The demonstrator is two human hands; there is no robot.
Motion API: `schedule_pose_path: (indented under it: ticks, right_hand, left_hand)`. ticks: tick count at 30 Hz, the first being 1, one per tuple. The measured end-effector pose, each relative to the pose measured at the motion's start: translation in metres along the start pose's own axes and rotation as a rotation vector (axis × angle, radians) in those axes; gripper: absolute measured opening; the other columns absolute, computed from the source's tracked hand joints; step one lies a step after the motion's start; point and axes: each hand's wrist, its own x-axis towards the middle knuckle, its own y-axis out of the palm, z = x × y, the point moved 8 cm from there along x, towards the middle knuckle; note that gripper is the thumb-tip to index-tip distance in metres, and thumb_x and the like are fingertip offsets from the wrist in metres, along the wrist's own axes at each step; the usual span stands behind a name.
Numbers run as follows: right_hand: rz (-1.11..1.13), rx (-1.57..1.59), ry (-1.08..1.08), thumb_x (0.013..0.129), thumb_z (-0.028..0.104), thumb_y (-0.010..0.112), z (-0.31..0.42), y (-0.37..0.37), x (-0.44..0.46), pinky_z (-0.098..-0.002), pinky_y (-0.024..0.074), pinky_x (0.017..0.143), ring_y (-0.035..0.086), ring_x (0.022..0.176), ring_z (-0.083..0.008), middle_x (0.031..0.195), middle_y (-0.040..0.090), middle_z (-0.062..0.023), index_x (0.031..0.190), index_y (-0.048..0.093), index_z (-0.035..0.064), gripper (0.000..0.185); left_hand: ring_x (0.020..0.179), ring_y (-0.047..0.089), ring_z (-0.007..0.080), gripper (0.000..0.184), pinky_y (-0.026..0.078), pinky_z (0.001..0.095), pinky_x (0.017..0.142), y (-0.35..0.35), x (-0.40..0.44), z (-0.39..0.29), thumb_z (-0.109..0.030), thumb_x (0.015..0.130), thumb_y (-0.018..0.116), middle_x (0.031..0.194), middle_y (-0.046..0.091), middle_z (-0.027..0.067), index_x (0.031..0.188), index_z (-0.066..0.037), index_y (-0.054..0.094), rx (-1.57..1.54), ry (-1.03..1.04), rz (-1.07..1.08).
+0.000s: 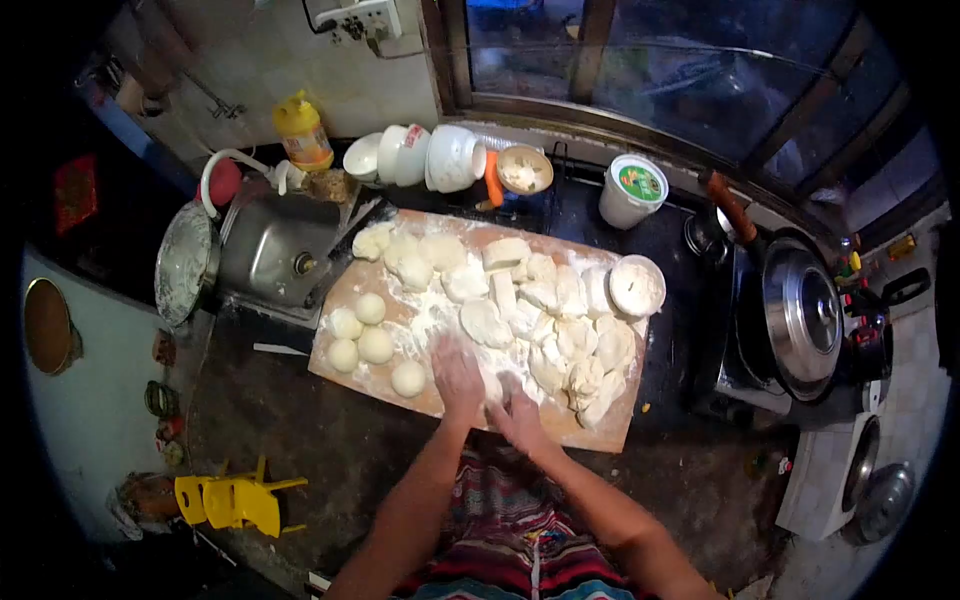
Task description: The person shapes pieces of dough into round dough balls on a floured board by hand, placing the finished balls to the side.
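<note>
Near the front edge of a floured wooden board point(415, 402), a piece of dough point(490, 387) lies between my two hands and is partly covered by them. My left hand point(458, 378) is stretched out over the board along the dough's left side, its fingers blurred. Curled against the right side of the dough is my right hand point(514, 408). Several round dough balls point(375, 345) sit on the board left of my hands. Flattened and cut dough pieces point(485, 324) spread over the back and right of the board, some overlapping. A white tub with flour point(637, 286) stands at the right corner.
A metal sink point(262, 245) lies left of the board, with a floury basin point(188, 265) beside it. Bowls point(455, 158) and a lidded white bucket point(633, 192) line the back. At right, a lidded pan point(803, 312) sits on the stove. A yellow chair point(240, 500) stands lower left.
</note>
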Motion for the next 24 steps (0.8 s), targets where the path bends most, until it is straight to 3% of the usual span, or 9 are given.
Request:
schedule_pose_path:
  ticks: [4,5,8,11,12,17,18,21,24]
  right_hand:
    - [0.039,0.095,0.179,0.082,0.019,0.061,-0.014,0.013,0.005,-0.0348,0.0470,0.066,0.056,0.070,-0.0258,0.075,0.055,-0.0162,0.134,0.041,0.0042,0.058]
    - [0.024,0.063,0.106,0.081,0.018,0.061,-0.016,0.012,0.004,-0.0359,0.0475,0.068,0.057,0.072,-0.0274,0.078,0.056,-0.0167,0.133,0.042,0.0033,0.057]
    - [0.032,-0.080,-0.156,0.079,0.014,0.062,-0.012,0.003,-0.012,-0.0396,0.0487,0.073,0.059,0.079,-0.0326,0.087,0.058,-0.0189,0.129,0.046,0.0018,0.054]
    - [0.068,-0.210,-0.371,0.079,0.013,0.063,-0.004,0.006,-0.028,-0.0437,0.0488,0.079,0.059,0.090,-0.0378,0.100,0.059,-0.0223,0.127,0.048,0.0028,0.052]
    - [0.037,-0.172,-0.340,0.079,0.014,0.063,-0.005,0.004,-0.022,-0.0446,0.0485,0.081,0.058,0.094,-0.0389,0.104,0.058,-0.0237,0.128,0.048,0.0033,0.052]
    - [0.037,-0.052,0.163,0.081,0.023,0.065,-0.016,-0.004,0.012,-0.0421,0.0492,0.075,0.062,0.082,-0.0378,0.089,0.061,-0.0221,0.125,0.045,0.0001,0.053]
    - [-0.033,-0.003,0.141,0.080,0.026,0.066,-0.025,-0.003,0.016,-0.0424,0.0482,0.070,0.060,0.070,-0.0368,0.077,0.060,-0.0194,0.124,0.046,0.0019,0.054]
    - [0.032,0.024,0.155,0.081,0.019,0.063,-0.011,-0.008,0.008,-0.0439,0.0484,0.073,0.060,0.079,-0.0387,0.085,0.060,-0.0224,0.125,0.048,0.0038,0.049]
    - [-0.019,-0.149,-0.314,0.080,0.012,0.060,-0.006,-0.007,-0.019,-0.0463,0.0483,0.077,0.058,0.090,-0.0406,0.095,0.058,-0.0254,0.125,0.049,0.0040,0.046]
  left_hand:
    - [0.124,0.042,0.0435,0.040,0.027,0.0496,0.109,0.007,-0.003,0.001,-0.020,0.094,0.045,0.126,0.051,0.0296,0.114,0.012,0.056,-0.020,-0.060,0.011]
    - [0.124,0.042,0.0433,0.040,0.027,0.0495,0.109,0.016,-0.015,0.002,-0.020,0.094,0.044,0.126,0.051,0.0290,0.114,0.012,0.056,0.006,-0.001,0.064]
    - [0.124,0.043,0.0422,0.041,0.026,0.0501,0.109,-0.011,-0.043,-0.022,-0.022,0.095,0.043,0.127,0.052,0.0273,0.117,0.010,0.055,-0.533,-0.482,0.275]
    - [0.125,0.042,0.0411,0.041,0.024,0.0502,0.110,-0.013,-0.059,-0.014,-0.023,0.095,0.043,0.129,0.052,0.0250,0.120,0.007,0.055,-0.355,-0.573,0.084]
    - [0.127,0.041,0.0406,0.042,0.023,0.0505,0.111,0.000,-0.050,-0.025,-0.022,0.094,0.044,0.129,0.051,0.0268,0.122,0.008,0.053,0.045,-0.080,0.168]
    - [0.129,0.039,0.0405,0.044,0.022,0.0498,0.111,0.003,0.010,-0.009,-0.020,0.093,0.045,0.130,0.048,0.0312,0.125,0.010,0.051,0.044,-0.152,0.015]
    - [0.129,0.039,0.0407,0.045,0.022,0.0495,0.112,-0.001,0.019,-0.009,-0.020,0.093,0.046,0.130,0.048,0.0320,0.125,0.010,0.050,-0.003,-0.215,-0.010]
    - [0.129,0.039,0.0418,0.044,0.023,0.0476,0.112,0.033,-0.024,0.010,-0.021,0.094,0.043,0.131,0.047,0.0311,0.124,0.010,0.051,-0.009,-0.340,0.076]
    - [0.129,0.038,0.0429,0.046,0.023,0.0460,0.112,0.000,-0.052,-0.036,-0.023,0.094,0.041,0.132,0.047,0.0298,0.125,0.010,0.050,-0.268,-0.265,0.287]
